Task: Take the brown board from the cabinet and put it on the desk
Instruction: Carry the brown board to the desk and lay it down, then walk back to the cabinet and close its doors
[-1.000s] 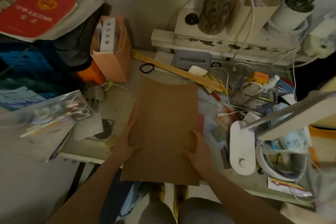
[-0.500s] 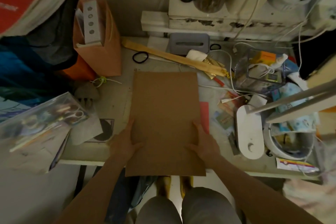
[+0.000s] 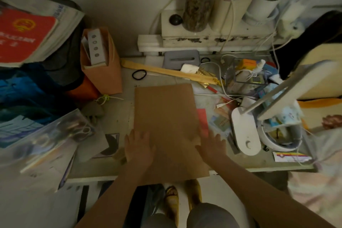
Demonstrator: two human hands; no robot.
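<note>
The board (image 3: pixel 166 126) lies flat on the table (image 3: pixel 118 114), its near edge hanging over the table's front edge. Both hands rest palm-down on its near half: the left hand (image 3: pixel 138 146) at the left edge, the right hand (image 3: pixel 212 144) at the right edge, each grip spread flat with fingers apart, clasping nothing. A paper bag (image 3: pixel 103 68) stands to the board's far left; a white lamp base (image 3: pixel 244 131) sits to its right.

The board (image 3: pixel 166 116) lies on the desk (image 3: pixel 118 116), left of the lamp base (image 3: pixel 244 131).
</note>
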